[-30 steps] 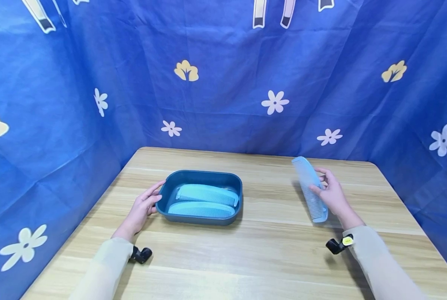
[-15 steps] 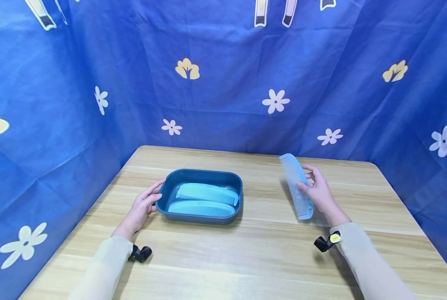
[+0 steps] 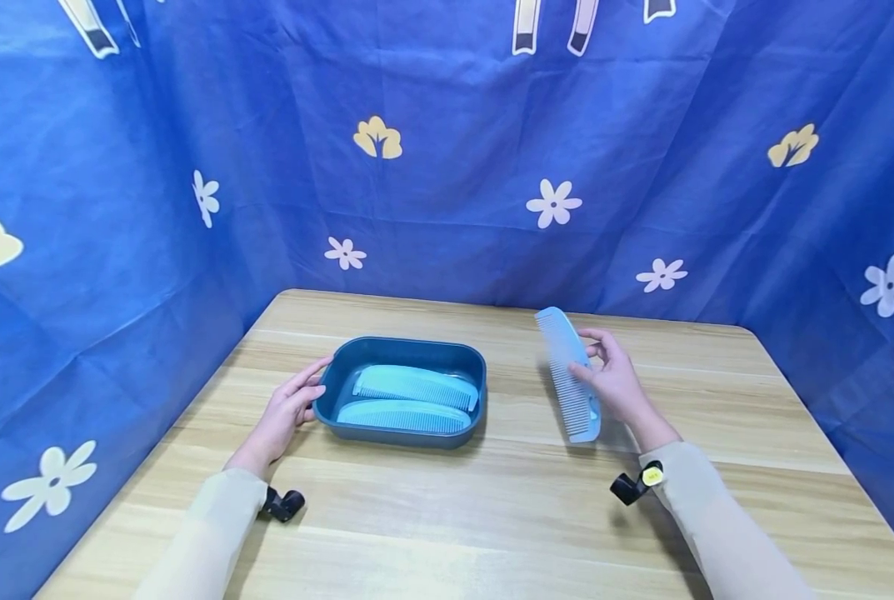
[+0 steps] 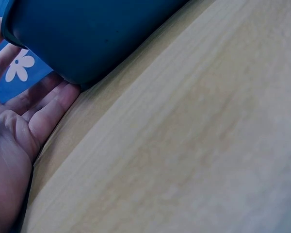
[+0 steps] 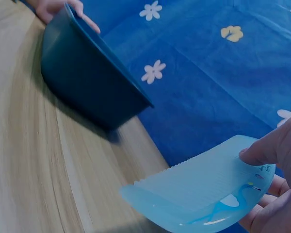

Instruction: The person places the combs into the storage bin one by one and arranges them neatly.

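A light-blue comb (image 3: 569,379) is pinched by my right hand (image 3: 617,385), thumb on one face and fingers behind it. The comb is held at a slant above the table, teeth facing left; a blue bird-like print (image 5: 228,201) shows on it in the right wrist view. My left hand (image 3: 282,414) touches the left end of a dark teal bin (image 3: 397,439), with relaxed, fairly straight fingers. In the left wrist view, fingers (image 4: 56,104) rest against the bin's lower outer wall. Inside the bin lie two more light-blue combs, one farther back (image 3: 417,385) and one nearer (image 3: 405,415).
The wood-grain table (image 3: 447,517) carries the bin left of centre. Blue cloth (image 3: 447,208) printed with flowers hangs behind the table and along both sides. A small black wrist camera (image 3: 285,505) is on the left sleeve, another (image 3: 630,486) on the right.
My right hand has moved leftward with the comb, closer to the bin. The left hand and the bin have stayed in place.
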Tool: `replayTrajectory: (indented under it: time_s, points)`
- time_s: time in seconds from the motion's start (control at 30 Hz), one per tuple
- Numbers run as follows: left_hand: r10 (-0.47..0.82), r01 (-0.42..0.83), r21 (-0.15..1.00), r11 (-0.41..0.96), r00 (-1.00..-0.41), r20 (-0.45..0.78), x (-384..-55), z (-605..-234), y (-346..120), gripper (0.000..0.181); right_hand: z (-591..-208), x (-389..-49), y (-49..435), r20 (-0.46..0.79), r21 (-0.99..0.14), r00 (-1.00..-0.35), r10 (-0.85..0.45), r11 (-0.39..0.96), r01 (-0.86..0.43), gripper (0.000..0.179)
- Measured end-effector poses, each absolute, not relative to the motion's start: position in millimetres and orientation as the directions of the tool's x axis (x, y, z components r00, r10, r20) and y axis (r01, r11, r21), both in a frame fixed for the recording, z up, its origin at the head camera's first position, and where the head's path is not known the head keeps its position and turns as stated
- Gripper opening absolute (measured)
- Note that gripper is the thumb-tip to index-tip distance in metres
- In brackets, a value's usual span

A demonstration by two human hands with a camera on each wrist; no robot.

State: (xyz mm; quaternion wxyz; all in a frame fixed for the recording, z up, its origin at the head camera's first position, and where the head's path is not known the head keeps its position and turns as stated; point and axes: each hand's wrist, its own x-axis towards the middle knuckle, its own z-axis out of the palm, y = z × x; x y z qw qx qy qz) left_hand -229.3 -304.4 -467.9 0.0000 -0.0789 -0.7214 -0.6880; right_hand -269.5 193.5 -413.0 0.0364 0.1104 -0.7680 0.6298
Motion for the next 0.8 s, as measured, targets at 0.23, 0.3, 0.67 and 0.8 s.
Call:
replayTrajectory:
  time_s: [0.23, 0.3, 0.67, 0.8]
  points:
    - [0.120, 0.108, 0.993, 0.048, -0.988, 0.101, -230, -467, -305, 0.050, -408, -267, 175, 0.175, -0.977, -0.971, -0.160, 0.097, -0.192, 0.058]
    - [0.114, 0.104, 0.994, 0.044, -0.989, 0.099, -230, -466, -304, 0.050, -406, -267, 170, 0.176, -0.978, -0.969, -0.171, 0.077, -0.191, 0.058]
    - [0.126, 0.108, 0.994, 0.032, -0.987, 0.103, -229, -470, -305, 0.050, -395, -272, 142, 0.176, -0.983, -0.961, -0.213, 0.019, -0.184, 0.057]
    - [0.118, 0.103, 0.994, 0.040, -0.988, 0.098, -230, -470, -305, 0.050, -389, -276, 126, 0.193, -0.980, -0.958, -0.212, 0.010, -0.199, 0.055]
